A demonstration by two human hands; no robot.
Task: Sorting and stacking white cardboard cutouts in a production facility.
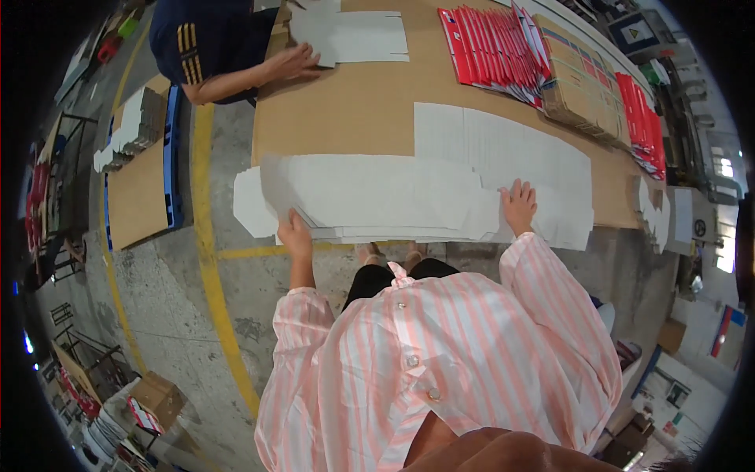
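Flat white die-cut cardboard sheets (370, 193) lie in a stack along the near edge of the table. My left hand (296, 236) grips the near edge of the top sheet close to its left end, which looks bent up and slightly blurred. Its fingertips are partly hidden by the sheet. My right hand (520, 208) rests at the stack's right end, fingers spread and palm down. Beneath and beyond it, more white cardboard sheets (503, 145) spread out to the right in an overlapping row.
Brown cardboard covers the table (338, 130). Across it, at far left, a co-worker's hand (295, 63) touches another white sheet (366, 35). Red packages (491, 51) and a strapped brown bundle (582, 82) line the far right. A blue pallet (173, 157) stands on the floor at left.
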